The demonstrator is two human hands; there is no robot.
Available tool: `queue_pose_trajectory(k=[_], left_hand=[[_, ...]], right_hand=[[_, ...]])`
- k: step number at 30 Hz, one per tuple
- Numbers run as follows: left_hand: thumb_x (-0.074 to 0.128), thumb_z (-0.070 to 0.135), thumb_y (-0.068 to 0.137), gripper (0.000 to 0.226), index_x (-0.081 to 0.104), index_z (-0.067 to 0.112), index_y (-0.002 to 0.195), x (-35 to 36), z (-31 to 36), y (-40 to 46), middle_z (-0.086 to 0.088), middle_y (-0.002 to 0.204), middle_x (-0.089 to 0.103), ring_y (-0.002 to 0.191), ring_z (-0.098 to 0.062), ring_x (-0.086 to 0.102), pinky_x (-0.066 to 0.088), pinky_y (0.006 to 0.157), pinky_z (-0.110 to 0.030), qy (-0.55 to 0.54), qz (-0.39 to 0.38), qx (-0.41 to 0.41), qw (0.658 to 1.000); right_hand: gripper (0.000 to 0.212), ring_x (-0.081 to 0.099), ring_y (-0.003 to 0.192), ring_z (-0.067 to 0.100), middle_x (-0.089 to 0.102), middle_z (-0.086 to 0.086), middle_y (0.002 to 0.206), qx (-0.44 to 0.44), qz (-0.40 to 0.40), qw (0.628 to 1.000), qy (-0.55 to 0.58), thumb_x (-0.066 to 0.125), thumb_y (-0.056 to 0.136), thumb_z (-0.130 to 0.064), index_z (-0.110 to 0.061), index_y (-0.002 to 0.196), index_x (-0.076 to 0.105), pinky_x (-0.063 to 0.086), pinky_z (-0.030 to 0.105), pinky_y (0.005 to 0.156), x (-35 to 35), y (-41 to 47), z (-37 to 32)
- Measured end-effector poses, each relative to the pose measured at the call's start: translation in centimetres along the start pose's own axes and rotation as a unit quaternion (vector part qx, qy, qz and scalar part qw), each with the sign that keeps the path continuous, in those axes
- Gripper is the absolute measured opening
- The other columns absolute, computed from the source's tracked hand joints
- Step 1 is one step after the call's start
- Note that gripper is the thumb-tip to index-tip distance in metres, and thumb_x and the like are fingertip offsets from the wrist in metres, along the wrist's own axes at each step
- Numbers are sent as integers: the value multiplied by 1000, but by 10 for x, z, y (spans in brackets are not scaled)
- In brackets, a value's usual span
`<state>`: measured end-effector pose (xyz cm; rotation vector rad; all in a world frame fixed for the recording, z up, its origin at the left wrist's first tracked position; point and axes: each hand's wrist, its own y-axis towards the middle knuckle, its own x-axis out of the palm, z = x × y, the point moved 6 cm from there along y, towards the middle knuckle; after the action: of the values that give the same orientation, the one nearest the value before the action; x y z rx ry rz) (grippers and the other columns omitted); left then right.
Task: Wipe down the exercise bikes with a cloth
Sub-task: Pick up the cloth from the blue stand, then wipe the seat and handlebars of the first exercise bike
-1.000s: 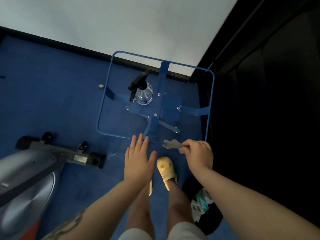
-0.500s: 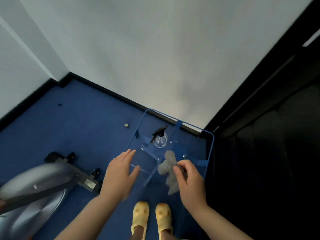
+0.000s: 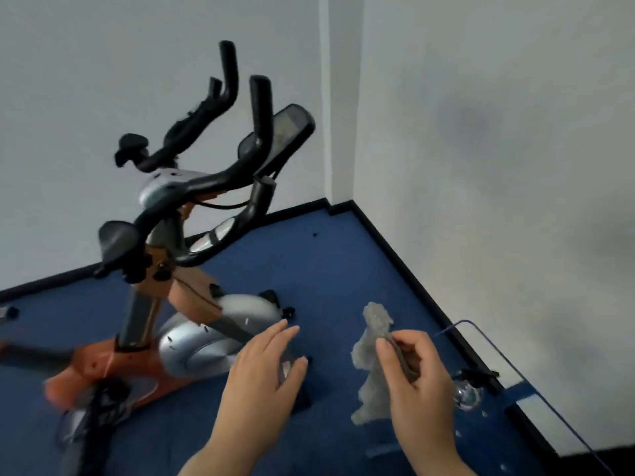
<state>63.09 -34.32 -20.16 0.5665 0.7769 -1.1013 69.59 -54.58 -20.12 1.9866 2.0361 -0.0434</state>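
While the whole view is soft with blur, the exercise bike (image 3: 178,255) stands on the blue carpet (image 3: 343,269) at left, its black handlebars (image 3: 240,139) and tilted console (image 3: 285,139) raised before the white walls (image 3: 498,132). Its rear runs off the left edge, and the pedal area at lower left is smeared past reading. The right hand (image 3: 417,383) pinches a grey cloth (image 3: 372,362) between thumb and fingers; the cloth hangs crumpled in the air, apart from the bike. The left hand (image 3: 263,376) is open with fingers spread, holding nothing, and covers part of the bike's front foot just beside the silver flywheel cover (image 3: 202,348). At lower right a blue-framed tabletop (image 3: 522,393) is cut by the edge, a spray bottle (image 3: 469,389) half hidden behind the right hand. Bare carpet lies open between bike and wall corner.
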Motion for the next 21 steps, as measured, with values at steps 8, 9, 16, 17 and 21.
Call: queue_pose_trajectory(k=[8, 9, 16, 17, 21], left_hand=[[56, 39, 88, 45, 47, 40, 132, -105, -76, -52, 28, 138, 37, 132, 1, 32, 30, 112, -33, -22, 132, -90, 987], [56, 38, 88, 46, 47, 39, 133, -115, -87, -58, 28, 137, 37, 132, 1, 32, 30, 112, -33, -27, 144, -99, 984], [55, 37, 89, 46, 45, 39, 133, -182, -158, -74, 28, 137, 36, 133, -1, 33, 31, 112, -33, -32, 127, -88, 987], [55, 37, 88, 45, 45, 39, 133, -196, -166, -73, 27, 137, 37, 132, -1, 33, 30, 112, -33, -33, 128, -83, 988], [50, 43, 87, 46, 44, 42, 132, -241, -195, -62, 26, 139, 39, 131, -1, 35, 32, 111, -35, -40, 122, -53, 990]], right_hand=[[6, 60, 65, 5, 65, -11, 74, -62, -98, 989, 86, 61, 81, -36, -30, 79, 61, 44, 7, 56, 103, -25, -77], [9, 60, 64, 6, 64, -10, 74, -73, -104, 988, 90, 60, 80, -38, -29, 79, 61, 44, 8, 55, 116, -30, -85], [6, 60, 68, 4, 65, -12, 78, -79, -107, 988, 82, 62, 87, -28, -26, 82, 61, 45, 10, 56, 210, -67, -121], [6, 60, 68, 4, 65, -12, 78, -79, -98, 989, 80, 62, 88, -26, -26, 82, 61, 45, 10, 56, 221, -70, -126], [6, 61, 70, 5, 65, -12, 79, -89, -50, 992, 69, 63, 88, -27, -27, 82, 62, 46, 11, 57, 255, -78, -145]])
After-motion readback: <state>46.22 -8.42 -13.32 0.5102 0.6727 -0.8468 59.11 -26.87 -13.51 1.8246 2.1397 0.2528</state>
